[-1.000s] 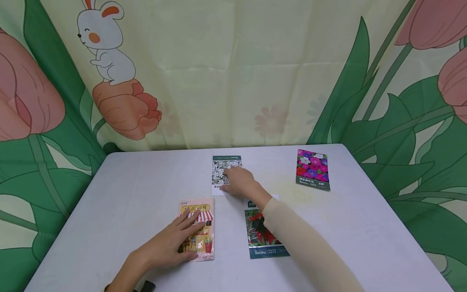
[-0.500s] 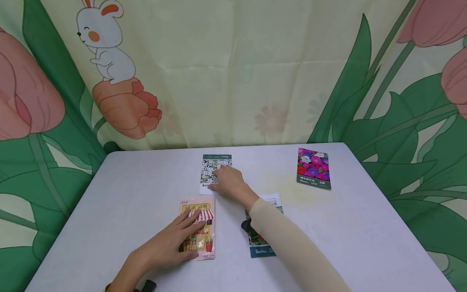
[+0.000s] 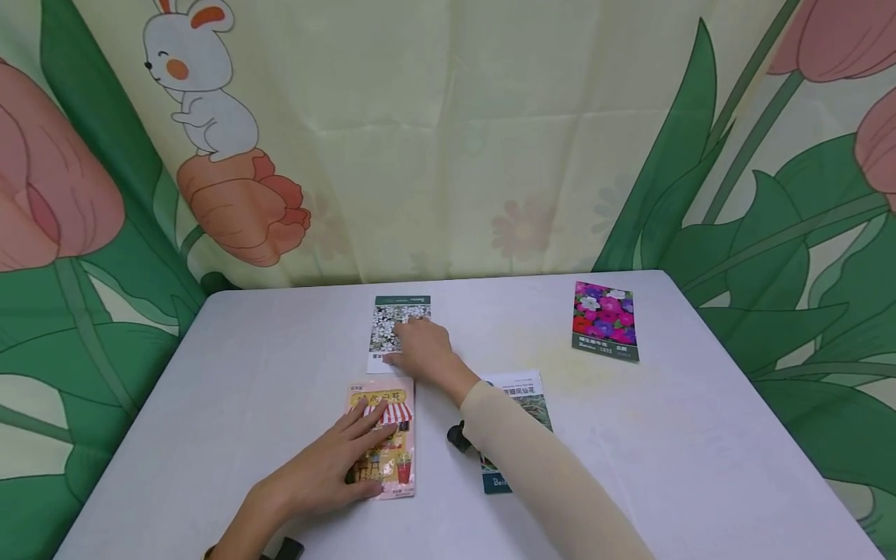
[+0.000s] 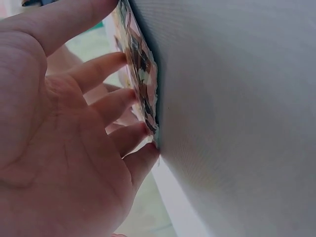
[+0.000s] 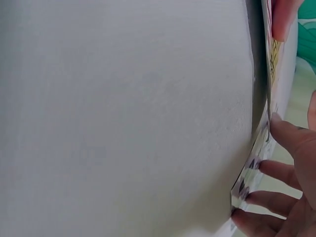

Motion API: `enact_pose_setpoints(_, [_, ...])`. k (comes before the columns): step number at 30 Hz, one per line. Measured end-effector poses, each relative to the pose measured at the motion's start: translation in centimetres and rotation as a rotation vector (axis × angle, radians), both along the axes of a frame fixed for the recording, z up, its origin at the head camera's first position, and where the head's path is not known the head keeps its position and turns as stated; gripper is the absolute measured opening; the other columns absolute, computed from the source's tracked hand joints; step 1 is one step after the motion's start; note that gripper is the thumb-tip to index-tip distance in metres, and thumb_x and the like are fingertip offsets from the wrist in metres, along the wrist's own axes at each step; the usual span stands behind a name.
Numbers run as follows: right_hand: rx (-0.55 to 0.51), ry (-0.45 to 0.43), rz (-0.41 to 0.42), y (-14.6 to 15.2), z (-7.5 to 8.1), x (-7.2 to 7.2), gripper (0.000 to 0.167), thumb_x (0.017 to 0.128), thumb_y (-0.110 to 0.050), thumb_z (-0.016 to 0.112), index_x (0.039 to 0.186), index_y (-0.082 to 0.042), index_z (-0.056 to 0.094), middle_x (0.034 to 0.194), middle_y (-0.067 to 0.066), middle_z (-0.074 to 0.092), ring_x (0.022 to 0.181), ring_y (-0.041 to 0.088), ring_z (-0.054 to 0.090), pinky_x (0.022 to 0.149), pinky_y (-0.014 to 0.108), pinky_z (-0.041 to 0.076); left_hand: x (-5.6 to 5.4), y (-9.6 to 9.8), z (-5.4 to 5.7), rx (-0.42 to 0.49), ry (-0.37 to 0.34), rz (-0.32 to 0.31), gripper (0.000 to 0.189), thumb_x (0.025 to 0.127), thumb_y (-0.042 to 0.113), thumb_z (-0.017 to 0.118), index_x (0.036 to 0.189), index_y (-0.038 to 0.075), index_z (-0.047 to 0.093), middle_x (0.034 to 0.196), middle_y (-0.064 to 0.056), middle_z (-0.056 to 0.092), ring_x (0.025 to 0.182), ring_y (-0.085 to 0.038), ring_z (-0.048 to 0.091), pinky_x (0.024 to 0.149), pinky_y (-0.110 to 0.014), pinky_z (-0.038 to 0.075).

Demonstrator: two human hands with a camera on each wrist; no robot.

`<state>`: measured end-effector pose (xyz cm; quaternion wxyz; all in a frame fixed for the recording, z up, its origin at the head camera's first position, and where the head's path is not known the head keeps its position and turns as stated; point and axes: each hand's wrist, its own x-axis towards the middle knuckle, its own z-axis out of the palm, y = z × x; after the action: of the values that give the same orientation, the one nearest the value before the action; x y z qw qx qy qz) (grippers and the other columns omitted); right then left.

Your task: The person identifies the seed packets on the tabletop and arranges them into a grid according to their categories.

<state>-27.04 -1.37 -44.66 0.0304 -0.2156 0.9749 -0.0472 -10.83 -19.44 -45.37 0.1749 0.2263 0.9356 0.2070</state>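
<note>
My left hand lies with spread, straight fingers on a pink seed packet with a striped awning picture. In the left wrist view the fingertips of the left hand press on the face of the packet. Further back, my right hand has its fingertips on a white-flower seed packet, covering its right part. The right wrist view has the fingers of the right hand stretched onto that packet, beside the pink packet's far edge.
Under the right sleeve lies another seed packet, partly hidden. A petunia seed packet lies at the back right of the white table. A printed curtain hangs behind the table.
My right hand has slid the white-flower packet to the left, to just behind the pink packet. The left hand keeps its place on the pink packet.
</note>
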Motion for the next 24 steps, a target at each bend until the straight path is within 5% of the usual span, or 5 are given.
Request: enact_pose_setpoints(24, [-0.027, 0.025, 0.000, -2.2, -0.3, -0.7, 0.055, 0.100, -0.061, 0.064, 0.138, -0.022, 0.071, 0.138, 0.006, 0.071, 0.129, 0.026, 0.068, 0.095, 0.044, 0.063, 0.0, -0.2, 0.1, 0.022, -0.005, 0.002, 0.079, 0.093, 0.049, 0.077, 0.162, 0.026, 0.046, 0.178, -0.001, 0.028, 0.167, -0.038, 0.015, 0.126, -0.066, 0.032])
